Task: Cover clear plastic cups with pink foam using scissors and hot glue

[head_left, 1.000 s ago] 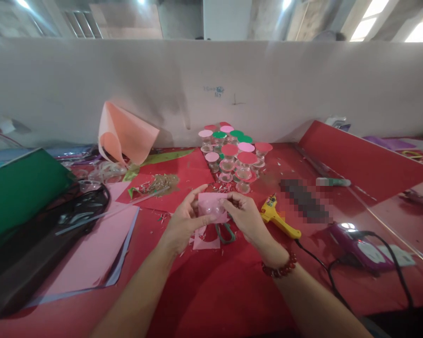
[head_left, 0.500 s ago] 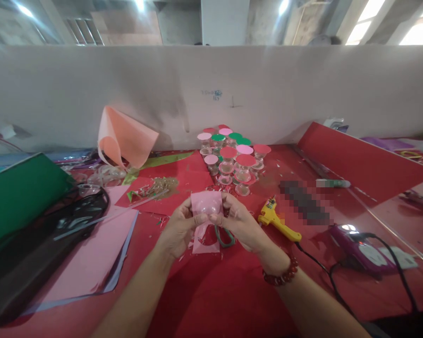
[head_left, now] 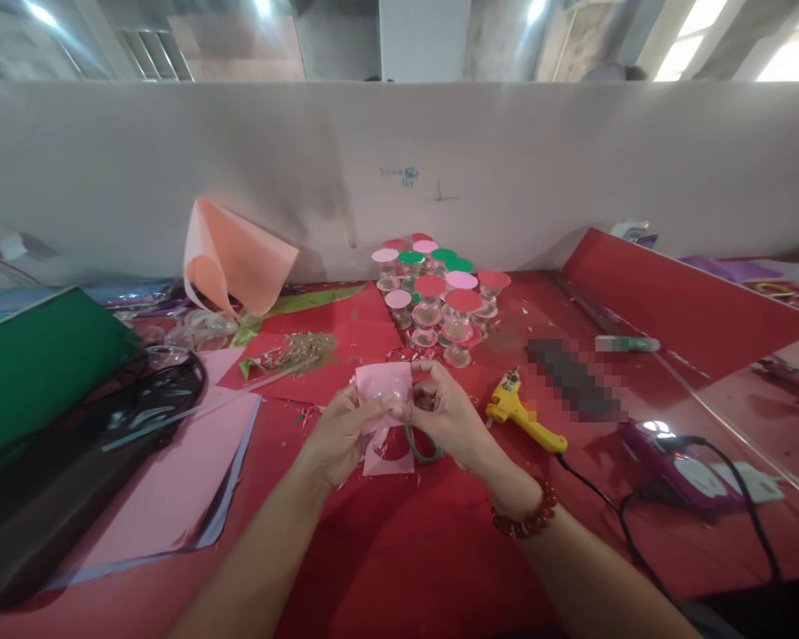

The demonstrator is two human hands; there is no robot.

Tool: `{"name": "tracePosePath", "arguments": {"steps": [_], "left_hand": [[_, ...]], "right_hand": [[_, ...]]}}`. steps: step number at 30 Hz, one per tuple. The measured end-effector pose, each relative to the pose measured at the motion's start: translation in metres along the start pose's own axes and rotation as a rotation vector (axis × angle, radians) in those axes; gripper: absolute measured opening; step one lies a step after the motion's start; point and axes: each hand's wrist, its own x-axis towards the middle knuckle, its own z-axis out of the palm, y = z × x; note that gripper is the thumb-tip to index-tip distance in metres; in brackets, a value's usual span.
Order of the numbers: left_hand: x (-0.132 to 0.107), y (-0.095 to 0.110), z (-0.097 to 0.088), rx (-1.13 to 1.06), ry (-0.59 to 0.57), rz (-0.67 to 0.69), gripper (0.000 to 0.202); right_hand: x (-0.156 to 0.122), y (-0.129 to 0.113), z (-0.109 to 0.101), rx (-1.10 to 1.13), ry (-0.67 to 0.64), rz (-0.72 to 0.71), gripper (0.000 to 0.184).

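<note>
Between my hands is a piece of pink paper (head_left: 375,376) with a clear plastic dome (head_left: 387,397) lying against it. My left hand (head_left: 342,432) grips the left side, its thumb over the dome's lower edge. From the right, my right hand (head_left: 450,417) has thumb and fingertips at the dome and the paper's edge. Beneath them lies a pink paper offcut (head_left: 390,464) with a round hole. The green handle loop (head_left: 426,446) of what look like scissors shows beside it, the rest hidden. Farther back stand several clear plastic cups (head_left: 457,329) topped with coloured paper discs.
A yellow glue gun (head_left: 526,417) lies to the right, its cord running toward a purple power strip (head_left: 683,475). Pink sheets (head_left: 166,479) and a black plastic bag (head_left: 86,479) lie on the left. Paper scraps (head_left: 303,351) are heaped on red paper. A white partition (head_left: 253,169) stands behind.
The pink paper and dome have shifted slightly left. My right fingers have loosened and moved away from the paper's upper right edge, while my left hand keeps its hold.
</note>
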Motion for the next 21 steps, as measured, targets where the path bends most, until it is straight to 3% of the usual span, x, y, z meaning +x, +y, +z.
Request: {"name": "tracePosePath", "arguments": {"steps": [4, 6, 8, 11, 13, 17, 21], "left_hand": [[0.001, 0.001, -0.001, -0.019, 0.021, 0.03, 0.024], [0.002, 0.002, -0.002, -0.046, 0.043, 0.052, 0.025], [0.003, 0.003, -0.003, -0.066, 0.05, 0.067, 0.027], [0.004, 0.002, -0.005, -0.07, 0.051, 0.064, 0.028], [0.004, 0.002, -0.007, -0.08, 0.078, 0.071, 0.029], [0.006, 0.004, -0.007, -0.12, 0.128, 0.122, 0.033], [0.008, 0.006, 0.007, -0.191, 0.181, 0.108, 0.033]], "right_hand": [[-0.001, 0.003, 0.0, -0.25, 0.114, -0.045, 0.056], [-0.001, 0.005, -0.003, -0.372, 0.181, -0.097, 0.04], [-0.002, 0.006, -0.007, -0.505, 0.247, -0.213, 0.023], [-0.003, 0.005, -0.013, -0.712, 0.312, -0.426, 0.035], [-0.004, 0.004, -0.016, -0.791, 0.331, -0.512, 0.032], [-0.002, 0.005, -0.017, -0.803, 0.347, -0.562, 0.019], [0.002, 0.001, -0.017, -0.617, 0.362, -0.5, 0.019]]}}
